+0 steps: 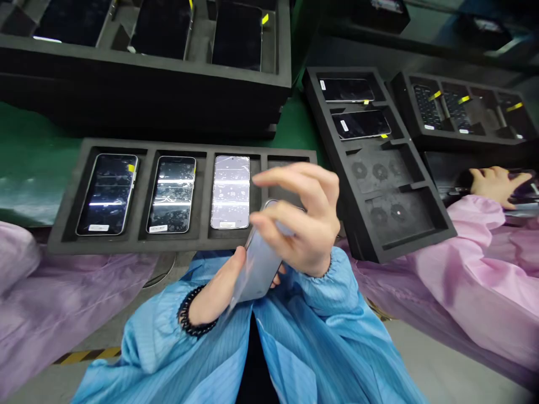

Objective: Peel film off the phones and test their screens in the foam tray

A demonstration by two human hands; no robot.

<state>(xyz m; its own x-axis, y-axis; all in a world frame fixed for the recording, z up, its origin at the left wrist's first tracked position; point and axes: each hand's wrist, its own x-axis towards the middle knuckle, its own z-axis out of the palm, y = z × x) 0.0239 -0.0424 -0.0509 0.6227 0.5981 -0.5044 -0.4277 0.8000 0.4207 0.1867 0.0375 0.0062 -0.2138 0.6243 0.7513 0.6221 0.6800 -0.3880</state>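
In the head view my left hand is closed round a phone in front of my chest, with its pale back up and tilted. A clear film stands along the phone's left side, partly loose. Over the phone's top end is my right hand, its index finger raised and its thumb and another fingertip together at the film's upper edge. Just beyond lies a black foam tray with a dark phone, a second dark phone and a phone with a pale screen. My right hand partly covers its rightmost slot.
Stacked foam trays with phones stand at the back left. On the right, another foam tray holds two phones; a further tray lies behind it. A co-worker's hand in a pink sleeve is at the far right.
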